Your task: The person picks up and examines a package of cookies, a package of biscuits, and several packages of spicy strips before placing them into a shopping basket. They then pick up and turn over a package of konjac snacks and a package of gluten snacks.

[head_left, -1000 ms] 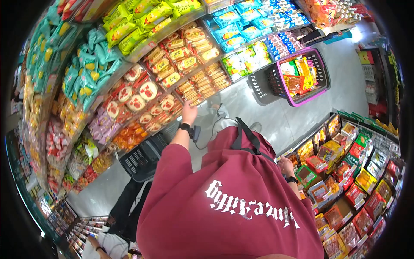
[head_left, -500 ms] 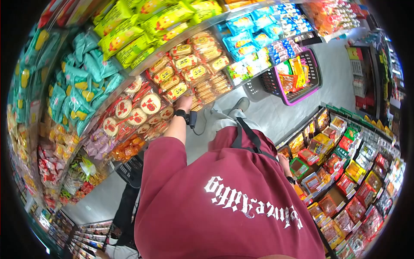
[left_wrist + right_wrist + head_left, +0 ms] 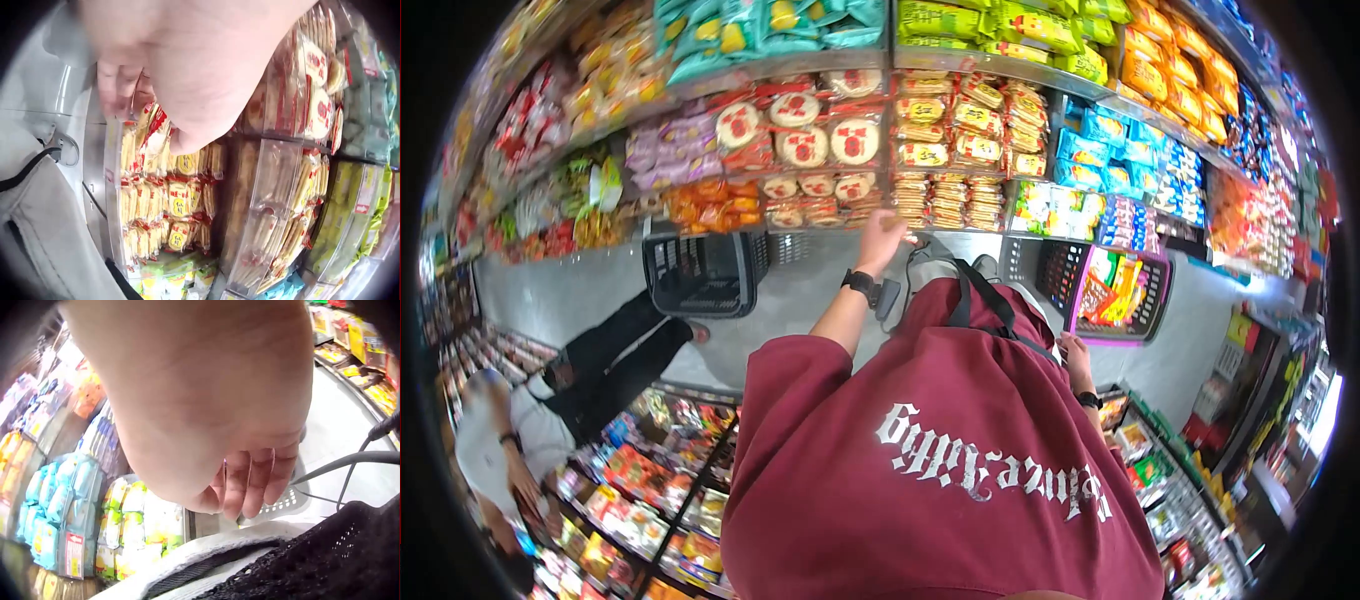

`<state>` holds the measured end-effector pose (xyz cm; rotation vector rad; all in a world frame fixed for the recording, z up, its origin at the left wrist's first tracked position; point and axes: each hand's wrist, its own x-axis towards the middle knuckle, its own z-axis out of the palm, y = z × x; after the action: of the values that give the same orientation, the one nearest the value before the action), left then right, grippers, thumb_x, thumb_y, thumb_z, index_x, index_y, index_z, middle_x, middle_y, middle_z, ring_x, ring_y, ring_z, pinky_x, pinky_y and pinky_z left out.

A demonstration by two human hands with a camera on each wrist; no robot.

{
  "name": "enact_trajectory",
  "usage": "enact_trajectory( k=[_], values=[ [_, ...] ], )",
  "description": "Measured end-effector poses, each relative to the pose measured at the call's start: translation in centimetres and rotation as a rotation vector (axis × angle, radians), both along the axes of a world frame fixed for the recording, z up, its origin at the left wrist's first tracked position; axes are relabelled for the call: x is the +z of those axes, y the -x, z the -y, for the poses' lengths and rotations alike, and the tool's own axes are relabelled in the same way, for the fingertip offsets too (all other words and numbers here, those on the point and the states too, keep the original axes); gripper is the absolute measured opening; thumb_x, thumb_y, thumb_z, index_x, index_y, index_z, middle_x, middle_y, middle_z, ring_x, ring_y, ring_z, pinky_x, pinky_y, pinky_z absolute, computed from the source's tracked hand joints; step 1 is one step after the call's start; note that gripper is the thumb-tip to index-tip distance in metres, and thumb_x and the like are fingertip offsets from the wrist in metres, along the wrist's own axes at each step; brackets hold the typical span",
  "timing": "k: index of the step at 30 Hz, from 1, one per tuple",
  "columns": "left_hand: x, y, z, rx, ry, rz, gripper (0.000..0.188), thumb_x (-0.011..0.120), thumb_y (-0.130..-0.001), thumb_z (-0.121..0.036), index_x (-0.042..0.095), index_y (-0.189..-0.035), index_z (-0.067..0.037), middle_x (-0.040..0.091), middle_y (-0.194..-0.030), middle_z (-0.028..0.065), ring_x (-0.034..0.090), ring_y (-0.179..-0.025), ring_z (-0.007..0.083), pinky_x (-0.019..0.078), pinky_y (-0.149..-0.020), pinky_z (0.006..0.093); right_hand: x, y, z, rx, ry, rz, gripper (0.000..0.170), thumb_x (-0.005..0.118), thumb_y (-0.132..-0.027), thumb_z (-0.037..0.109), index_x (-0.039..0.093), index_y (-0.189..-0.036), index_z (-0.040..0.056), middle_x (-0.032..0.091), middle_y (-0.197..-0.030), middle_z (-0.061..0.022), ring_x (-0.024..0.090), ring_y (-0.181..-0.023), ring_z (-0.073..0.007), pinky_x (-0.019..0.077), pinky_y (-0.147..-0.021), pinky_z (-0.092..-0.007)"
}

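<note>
Along the shelf [image 3: 990,65], the left hand [image 3: 882,242] pinches a packet [image 3: 155,129] tilted toward one o'clock in its wrist view, the open right hand [image 3: 1076,358] farther off.

There are two shopping baskets [image 3: 703,275] [image 3: 1120,290], one bystander [image 3: 515,445] and the wearer's two hands [image 3: 883,240] [image 3: 1073,352].

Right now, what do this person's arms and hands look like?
The left hand and right hand wear no gloves. Loose maroon sleeves cover the upper arms. A black band circles the left wrist, beside a small dark box; a second band circles the right.
</note>
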<state>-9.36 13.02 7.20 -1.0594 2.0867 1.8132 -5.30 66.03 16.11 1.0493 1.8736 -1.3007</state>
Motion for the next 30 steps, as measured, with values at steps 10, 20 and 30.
enact_trajectory(
  k=[10, 20, 30],
  values=[
    [-3.3, -17.6, -8.0, 0.446, -0.195, 0.216, 0.026, 0.065, -0.092, -0.008, 0.052, -0.113, -0.004, 0.064, -0.095, 0.0123, 0.068, -0.071, 0.0215, 0.058, -0.059, 0.0332, -1.7, 12.1, 1.1, 0.436, 0.192, -0.266, 0.018, 0.063, -0.098, 0.014, 0.067, -0.112, 0.0036, 0.067, -0.088, -0.0008, 0.062, -0.074, -0.0075, 0.0482, -0.063, -0.0224],
    [0.5, -34.4, -16.8, 0.458, -0.18, 0.343, 0.017, 0.061, -0.096, -0.018, 0.069, -0.087, -0.007, 0.063, -0.069, 0.0029, 0.062, -0.055, 0.0157, 0.0482, -0.047, 0.0326, -3.9, 7.9, 1.1, 0.927, 0.204, -0.313, 0.024, 0.063, -0.094, 0.015, 0.069, -0.112, 0.0012, 0.068, -0.088, -0.0013, 0.062, -0.08, -0.0107, 0.0501, -0.074, -0.0269],
    [-3.1, -33.9, -13.1, -0.285, 0.171, 0.417, 0.027, 0.048, -0.097, -0.013, 0.071, -0.093, 0.001, 0.072, -0.085, 0.0197, 0.07, -0.076, 0.0348, 0.0566, -0.074, 0.0418, -2.0, 1.4, -0.6, 0.681, 0.216, -0.266, 0.022, 0.063, -0.094, 0.014, 0.067, -0.113, 0.0035, 0.069, -0.093, -0.0026, 0.064, -0.086, -0.0124, 0.0511, -0.077, -0.0289]
  ],
)
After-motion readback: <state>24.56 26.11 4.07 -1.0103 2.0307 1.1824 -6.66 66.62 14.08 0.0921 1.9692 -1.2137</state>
